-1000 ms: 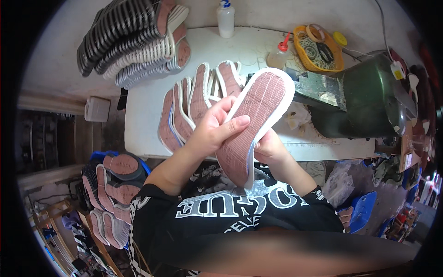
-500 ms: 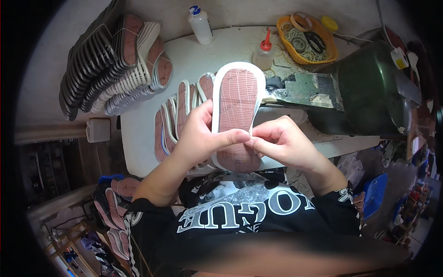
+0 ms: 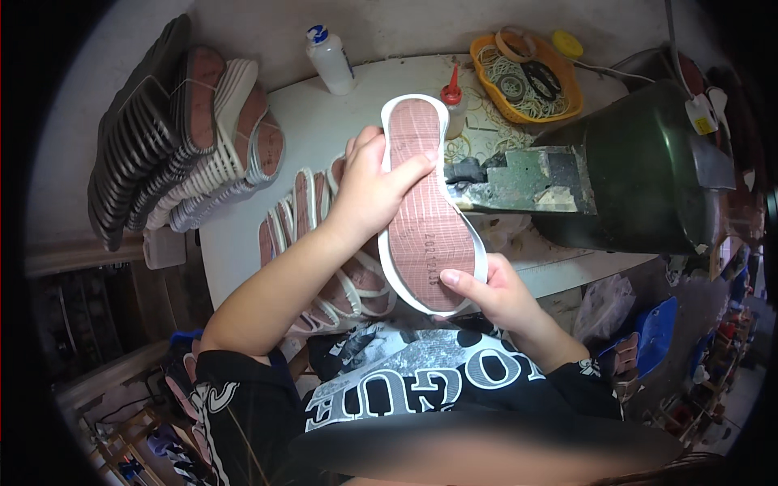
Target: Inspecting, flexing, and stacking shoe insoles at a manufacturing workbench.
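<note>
While I've got this shoe sole (image 3: 428, 206) up in front of me over the counter (image 3: 324, 138), here's how it looks from the head cam. My left hand (image 3: 369, 190) is wrapped around the upper half, thumb lying across the pinkish ribbed face near the toe, the rest of the fingers (image 3: 361, 150) curled over the white rim on the left edge. My right hand (image 3: 490, 292) pinches the heel end from below, thumb pressed onto the face right by the rim. So both sets of fingers are closed on the same sole.

What's changed: a second ago the sole was tilted off to the right, with my left palm covering the middle. Half a second ago I'd squared it up and both hands were bunched at the heel. Now my left hand has slid up toward the toe and the sole stands nearly straight, the whole face turned to me. I'd guess that means I'm checking or pressing along the rim.

Around it: a fan of matching soles (image 3: 324, 243) on the counter under my left forearm, a stack of soles (image 3: 186, 138) at the left, a white squeeze bottle (image 3: 331, 58), a red-tipped glue bottle (image 3: 454, 105), an orange tray of rubber bands (image 3: 527, 81), and a dark green machine (image 3: 640, 170) on the right.
</note>
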### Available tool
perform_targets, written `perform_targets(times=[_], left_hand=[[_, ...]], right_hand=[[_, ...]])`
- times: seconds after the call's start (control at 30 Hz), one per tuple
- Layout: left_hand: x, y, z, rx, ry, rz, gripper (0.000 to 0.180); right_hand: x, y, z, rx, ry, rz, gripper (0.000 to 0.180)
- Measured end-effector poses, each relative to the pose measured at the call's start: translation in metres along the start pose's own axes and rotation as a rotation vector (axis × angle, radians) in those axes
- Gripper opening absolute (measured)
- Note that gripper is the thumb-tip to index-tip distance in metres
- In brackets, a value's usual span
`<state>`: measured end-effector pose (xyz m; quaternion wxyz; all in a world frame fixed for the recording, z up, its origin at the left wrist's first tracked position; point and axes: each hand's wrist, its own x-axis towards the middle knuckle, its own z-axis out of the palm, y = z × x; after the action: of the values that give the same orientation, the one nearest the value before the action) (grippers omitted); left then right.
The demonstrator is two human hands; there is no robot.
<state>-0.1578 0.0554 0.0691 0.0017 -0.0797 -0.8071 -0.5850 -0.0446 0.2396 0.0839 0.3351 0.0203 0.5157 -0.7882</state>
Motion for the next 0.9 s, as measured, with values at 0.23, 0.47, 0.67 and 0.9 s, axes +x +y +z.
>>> perform_targets(times=[0.23,0.47,0.67,0.9], left_hand=[[0.006,0.017,0.008,0.142,0.032,0.022,0.037],[0.028,0.004,0.003,0.172,-0.096,-0.128,0.041],[0.048,-0.001,-0.008,-0.054,-0.287,-0.283,0.052],[0.08,0.012,-0.037,0.291,-0.81,0.541,0.062]], right_hand=[[0.001,0.01,-0.004,-0.012,0.03,-0.075,0.027],[0.01,0.019,0.013,0.227,0.045,-0.035,0.024],[0.027,0.016,0.025,0.269,0.086,-0.097,0.024],[0.04,0.002,0.027,0.341,0.127,-0.11,0.025]])
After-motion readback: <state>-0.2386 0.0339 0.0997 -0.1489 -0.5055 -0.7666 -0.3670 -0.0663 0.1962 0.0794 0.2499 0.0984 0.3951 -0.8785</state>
